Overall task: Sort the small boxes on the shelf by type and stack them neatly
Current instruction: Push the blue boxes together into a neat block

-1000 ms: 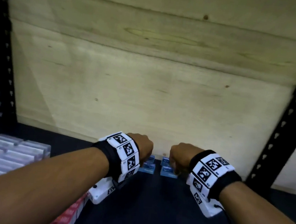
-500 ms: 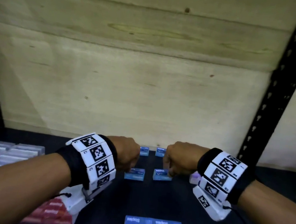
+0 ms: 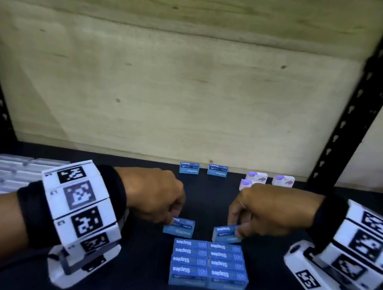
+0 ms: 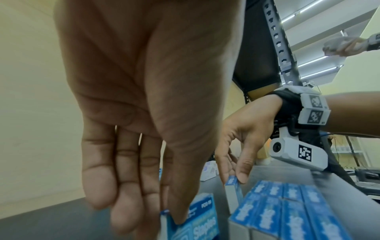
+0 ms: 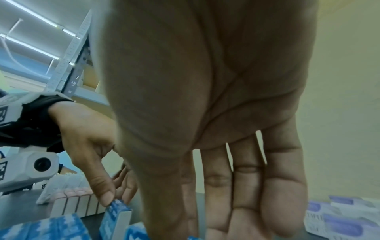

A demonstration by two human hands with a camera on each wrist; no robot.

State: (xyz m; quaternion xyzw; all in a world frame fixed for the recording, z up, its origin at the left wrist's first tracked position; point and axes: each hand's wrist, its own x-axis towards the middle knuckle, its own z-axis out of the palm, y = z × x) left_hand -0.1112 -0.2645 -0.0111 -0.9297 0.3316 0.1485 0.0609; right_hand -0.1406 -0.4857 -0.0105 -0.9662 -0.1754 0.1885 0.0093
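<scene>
Head view, blue "Staples" boxes [image 3: 209,264], neatly stacked

Two bare forearms reach in from 7 and 4 o'clock, each wrist banded in black with white marker blocks. The left hand [image 3: 157,194] and the right hand [image 3: 266,211] hang knuckles-up, fingers pointing downward, each pinching a small blue cardboard box.

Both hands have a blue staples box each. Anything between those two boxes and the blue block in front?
Nothing visible. The left hand's box and the right hand's box sit just behind the blue block, with only bare dark shelf between.
</scene>
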